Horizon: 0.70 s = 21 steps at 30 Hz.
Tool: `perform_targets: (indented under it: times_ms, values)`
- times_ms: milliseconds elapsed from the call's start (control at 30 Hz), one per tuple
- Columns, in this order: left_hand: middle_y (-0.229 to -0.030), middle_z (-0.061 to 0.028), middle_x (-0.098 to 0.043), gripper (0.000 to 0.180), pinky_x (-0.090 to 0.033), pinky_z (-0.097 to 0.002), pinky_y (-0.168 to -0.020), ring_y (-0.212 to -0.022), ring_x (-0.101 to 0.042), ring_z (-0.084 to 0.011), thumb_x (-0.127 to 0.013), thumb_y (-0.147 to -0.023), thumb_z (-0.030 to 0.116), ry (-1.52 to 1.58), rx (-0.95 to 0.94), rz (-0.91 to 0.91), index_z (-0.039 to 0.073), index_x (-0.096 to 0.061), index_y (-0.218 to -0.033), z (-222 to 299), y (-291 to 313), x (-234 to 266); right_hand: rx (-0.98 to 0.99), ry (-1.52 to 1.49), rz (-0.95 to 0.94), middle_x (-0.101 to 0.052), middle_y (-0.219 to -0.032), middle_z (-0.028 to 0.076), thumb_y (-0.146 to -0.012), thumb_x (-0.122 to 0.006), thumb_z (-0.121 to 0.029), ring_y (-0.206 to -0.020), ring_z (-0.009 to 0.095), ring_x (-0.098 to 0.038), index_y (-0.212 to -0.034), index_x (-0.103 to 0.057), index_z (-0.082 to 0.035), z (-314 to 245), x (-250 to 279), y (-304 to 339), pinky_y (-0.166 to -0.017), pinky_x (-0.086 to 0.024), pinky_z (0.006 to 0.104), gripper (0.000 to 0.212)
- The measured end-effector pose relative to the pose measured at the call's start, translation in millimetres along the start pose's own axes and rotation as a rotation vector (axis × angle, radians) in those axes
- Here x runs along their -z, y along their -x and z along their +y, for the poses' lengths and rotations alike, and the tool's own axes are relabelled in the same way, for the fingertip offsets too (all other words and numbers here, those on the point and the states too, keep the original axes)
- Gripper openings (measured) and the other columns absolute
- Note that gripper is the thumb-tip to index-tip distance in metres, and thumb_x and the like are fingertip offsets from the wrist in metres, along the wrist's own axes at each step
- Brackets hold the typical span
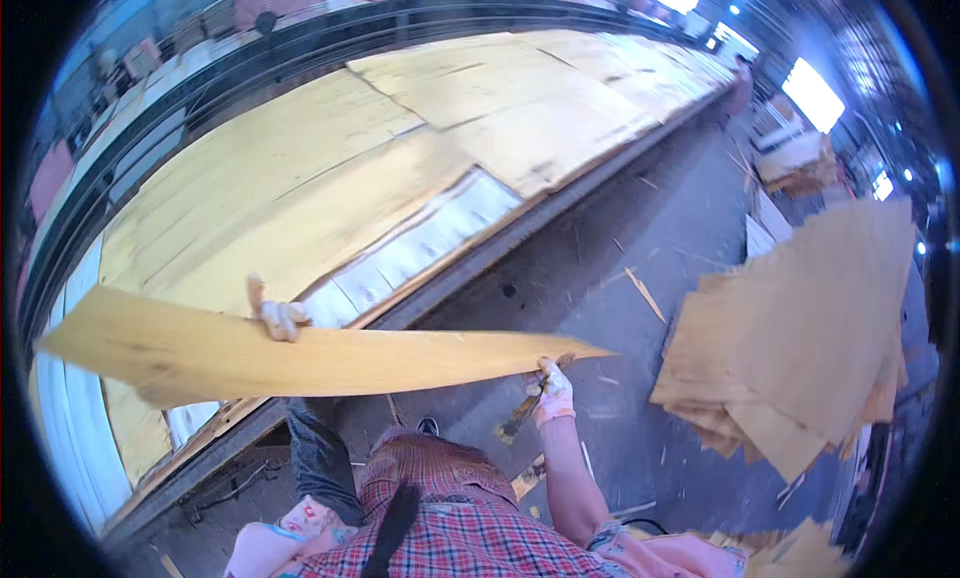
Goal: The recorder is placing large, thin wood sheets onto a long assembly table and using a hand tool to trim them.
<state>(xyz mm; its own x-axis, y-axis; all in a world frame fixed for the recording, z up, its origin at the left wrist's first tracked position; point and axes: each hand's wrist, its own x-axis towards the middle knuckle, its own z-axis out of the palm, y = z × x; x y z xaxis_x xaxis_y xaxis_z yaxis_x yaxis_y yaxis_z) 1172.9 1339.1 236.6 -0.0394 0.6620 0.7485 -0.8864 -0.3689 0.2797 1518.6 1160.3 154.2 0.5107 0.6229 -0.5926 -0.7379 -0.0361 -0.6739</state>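
Observation:
A long strip of tan wood veneer (400, 363) lies crosswise in front of me, its wide end at the left over the table and its narrow tip at the right over the floor. My left hand (283, 320), in a whitish glove, is closed on the strip's far edge. Close to the tapered tip, my gloved right hand (552, 393) grips the strip from the near side. A narrow brown object (515, 420) hangs by the right hand's fingers; its kind is unclear. Beyond the strip, large pale veneer sheets (290, 193) cover a long low table.
A whitish layer (430, 243) shows through a gap between the sheets along the table's metal edge (560, 198). To the right stands a fanned stack of tan veneer sheets (790, 328). Wood scraps (645, 296) litter the grey floor. Another person (740, 86) is at the far end.

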Motion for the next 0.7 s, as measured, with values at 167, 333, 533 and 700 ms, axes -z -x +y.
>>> perform_targets:
  times_ms: [167, 333, 533, 700]
  values:
    - [-0.136, -0.0151, -0.031, 0.058, -0.028, -0.0445, -0.102, -0.123, -0.034, -0.0234, -0.047, -0.085, 0.033, -1.376, -0.134, 0.473, 0.006, -0.027, -0.132, 98.9, 33.2, 98.3, 0.086, 0.061, -0.227, -0.054, -0.081, 0.002, -0.077, -0.062, -0.021, -0.059, 0.013, -0.053, -0.095, -0.049, -0.008, -14.0, -119.4, 44.4, -0.040, -0.034, 0.0233, 0.025]
    - [-0.134, -0.0116, -0.034, 0.060, -0.030, -0.0459, -0.099, -0.121, -0.036, -0.0241, -0.043, -0.083, 0.042, -0.712, -0.112, 1.190, 0.010, -0.029, -0.131, 143.5, 153.2, 62.4, -0.078, 0.098, -0.391, -0.055, -0.082, 0.002, -0.079, -0.064, -0.022, -0.062, 0.014, -0.056, -0.100, -0.047, -0.008, 35.9, -168.3, 17.9, -0.040, -0.033, 0.0208, 0.030]
    - [-0.131, -0.0074, -0.038, 0.063, -0.032, -0.0475, -0.096, -0.119, -0.037, -0.0249, -0.039, -0.081, 0.053, -0.493, -0.184, 1.559, 0.014, -0.033, -0.130, 169.0, 254.0, 0.6, -0.295, 0.286, -0.415, -0.054, -0.078, 0.001, -0.080, -0.063, -0.019, -0.058, 0.012, -0.052, -0.098, -0.048, -0.009, 112.5, -180.6, 0.2, -0.041, -0.036, 0.0213, 0.025]
    - [-0.129, -0.0039, -0.041, 0.067, -0.034, -0.0489, -0.093, -0.117, -0.038, -0.0256, -0.036, -0.079, 0.063, -0.436, -0.408, 1.612, 0.017, -0.036, -0.129, 187.8, 263.6, -34.8, -0.546, 0.489, -0.459, -0.055, -0.074, 0.007, -0.083, -0.055, -0.027, -0.050, 0.013, -0.045, -0.089, -0.052, -0.008, 152.7, -155.5, -14.7, -0.039, -0.033, 0.0227, 0.019]
